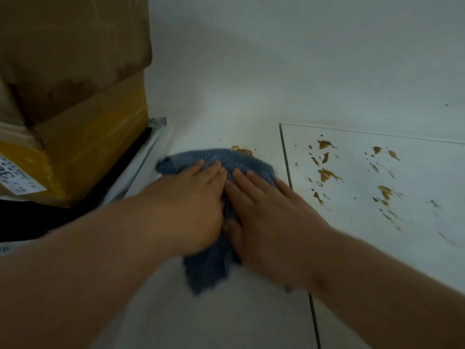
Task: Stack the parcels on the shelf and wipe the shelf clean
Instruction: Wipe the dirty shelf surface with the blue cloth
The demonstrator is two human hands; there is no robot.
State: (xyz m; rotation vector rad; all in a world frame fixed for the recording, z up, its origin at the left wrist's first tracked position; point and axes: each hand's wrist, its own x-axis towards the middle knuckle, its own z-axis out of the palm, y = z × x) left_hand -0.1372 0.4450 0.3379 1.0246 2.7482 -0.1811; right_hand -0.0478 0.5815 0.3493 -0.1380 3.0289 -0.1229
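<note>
A blue knitted cloth [214,263] lies flat on the white shelf [226,318]. My left hand [193,205] and my right hand [266,217] press down on it side by side, fingers straight and pointing away from me. Brown stains [327,175] are spattered over the shelf panel to the right of the cloth, and a small brown smear [242,149] shows just past the cloth's far edge. Stacked cardboard parcels [75,109] stand at the left: a brown box on top of a yellow-taped box with a white label [17,177].
A white wall [302,59] closes the back of the shelf. A dark seam [286,159] divides the shelf into two panels. A grey-white mailer bag [141,162] lies under the boxes, next to the cloth's left edge.
</note>
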